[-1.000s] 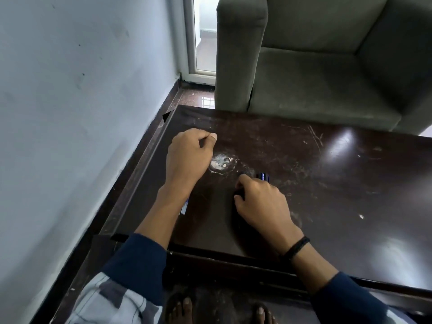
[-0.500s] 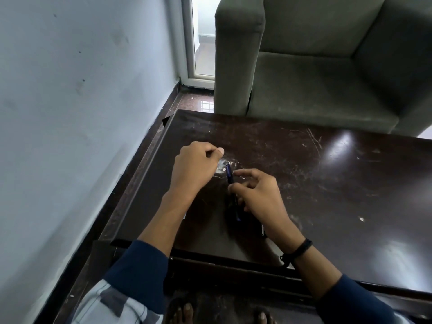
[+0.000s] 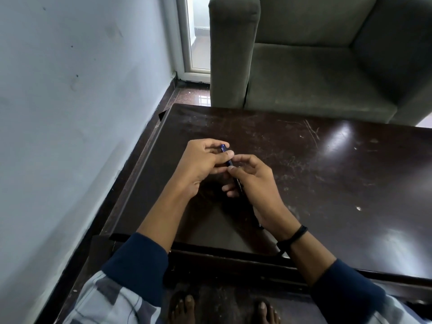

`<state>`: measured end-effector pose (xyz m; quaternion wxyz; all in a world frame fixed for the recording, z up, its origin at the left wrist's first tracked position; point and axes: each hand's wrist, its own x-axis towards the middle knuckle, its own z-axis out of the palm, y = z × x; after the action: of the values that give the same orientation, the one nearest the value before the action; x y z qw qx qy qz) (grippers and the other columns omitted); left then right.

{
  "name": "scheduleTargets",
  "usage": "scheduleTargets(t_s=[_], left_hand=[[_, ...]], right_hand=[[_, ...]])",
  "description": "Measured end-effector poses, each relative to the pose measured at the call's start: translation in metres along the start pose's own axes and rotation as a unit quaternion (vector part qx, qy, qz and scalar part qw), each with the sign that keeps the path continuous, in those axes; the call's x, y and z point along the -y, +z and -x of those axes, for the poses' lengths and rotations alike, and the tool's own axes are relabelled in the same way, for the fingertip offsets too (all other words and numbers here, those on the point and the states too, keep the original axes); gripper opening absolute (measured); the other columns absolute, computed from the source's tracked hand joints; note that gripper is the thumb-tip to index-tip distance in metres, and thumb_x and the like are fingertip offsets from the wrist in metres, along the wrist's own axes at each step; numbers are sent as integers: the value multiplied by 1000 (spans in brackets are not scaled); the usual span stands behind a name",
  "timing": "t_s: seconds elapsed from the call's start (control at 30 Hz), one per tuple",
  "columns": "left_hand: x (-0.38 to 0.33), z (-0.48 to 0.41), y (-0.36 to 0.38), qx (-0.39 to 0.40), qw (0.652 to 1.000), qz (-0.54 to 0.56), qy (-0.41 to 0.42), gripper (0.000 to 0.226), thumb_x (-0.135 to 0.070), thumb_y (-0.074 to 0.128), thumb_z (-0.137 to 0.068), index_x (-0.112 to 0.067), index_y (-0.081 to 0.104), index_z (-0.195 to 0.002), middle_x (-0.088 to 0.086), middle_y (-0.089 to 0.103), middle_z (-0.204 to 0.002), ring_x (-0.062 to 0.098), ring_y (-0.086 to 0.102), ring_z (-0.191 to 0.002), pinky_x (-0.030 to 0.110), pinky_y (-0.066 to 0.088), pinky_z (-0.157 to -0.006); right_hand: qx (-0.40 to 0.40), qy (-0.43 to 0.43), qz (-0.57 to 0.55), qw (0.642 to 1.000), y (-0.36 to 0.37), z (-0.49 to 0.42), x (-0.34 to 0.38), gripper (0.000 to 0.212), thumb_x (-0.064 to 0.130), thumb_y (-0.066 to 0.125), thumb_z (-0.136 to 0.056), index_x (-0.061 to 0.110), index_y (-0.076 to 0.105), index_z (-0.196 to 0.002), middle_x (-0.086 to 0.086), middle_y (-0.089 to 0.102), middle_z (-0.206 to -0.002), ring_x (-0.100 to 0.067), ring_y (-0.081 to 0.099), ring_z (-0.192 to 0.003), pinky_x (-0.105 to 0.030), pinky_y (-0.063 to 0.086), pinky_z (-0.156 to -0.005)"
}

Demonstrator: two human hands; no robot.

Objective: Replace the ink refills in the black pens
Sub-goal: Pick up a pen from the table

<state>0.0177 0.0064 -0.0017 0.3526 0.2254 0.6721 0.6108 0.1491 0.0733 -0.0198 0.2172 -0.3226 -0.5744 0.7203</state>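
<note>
A black pen (image 3: 238,182) with a blue upper end is held above the dark wooden table (image 3: 327,183), slanting from far-left to near-right. My left hand (image 3: 201,164) pinches the blue end between thumb and fingers. My right hand (image 3: 252,181) wraps the black barrel lower down, thumb near the joint. The pen's near tip shows just below my right wrist. My hands hide the middle of the pen.
A grey armchair (image 3: 315,66) stands just beyond the table's far edge. A pale wall (image 3: 70,113) runs close along the left side. A glass door (image 3: 196,43) is in the far corner. My bare feet (image 3: 182,309) rest under the near edge.
My right hand picked the pen up off the table and raised it. My left hand, a closed fist on the table before, came over and took hold of the blue end.
</note>
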Motion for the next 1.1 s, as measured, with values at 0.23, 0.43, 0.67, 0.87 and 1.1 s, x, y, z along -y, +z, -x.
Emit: scheduleTargets(t_s=[0.23,0.43,0.67,0.87,1.1], left_hand=[[1,0,-2,30,998,34,-38,15,-6,79,-83,-2,77,-97,11,78,-93,21,77,-88,32,63,-77],[1,4,2,14,1000,-21,-4,8,-11,79,-86,-8,79,-93,6,78,-86,16,77,-81,27,62,-72],[5,3,4,-2,999,-43,4,5,-14,80,-85,-10,80,-88,7,76,-80,10,69,-70,28,60,-77],[4,4,3,-18,999,-40,1,3,-18,79,-87,-15,80,-85,6,78,-84,9,71,-72,24,60,-72],[0,4,-3,-18,1000,-19,-4,12,-16,77,-88,-6,78,-95,11,78,-89,22,75,-85,31,63,-74]], right_hand=[[-9,18,8,1000,-1,1,-3,18,19,58,-104,13,62,-119,-3,67,-71,-9,48,-51,-20,34,-44],[-38,-56,142,988,2,-2,-9,19,26,52,-106,22,71,-109,11,71,-76,-2,63,-68,-28,51,-68],[-56,-82,196,976,4,-2,-12,22,29,50,-105,32,70,-110,6,75,-92,-11,65,-82,-43,55,-81],[-53,-64,197,977,4,-3,-11,25,40,50,-104,30,73,-102,-2,75,-96,-19,69,-94,-49,54,-90],[-52,-55,177,981,7,-5,-19,25,46,50,-103,34,71,-108,16,71,-85,-5,64,-84,-37,49,-78]])
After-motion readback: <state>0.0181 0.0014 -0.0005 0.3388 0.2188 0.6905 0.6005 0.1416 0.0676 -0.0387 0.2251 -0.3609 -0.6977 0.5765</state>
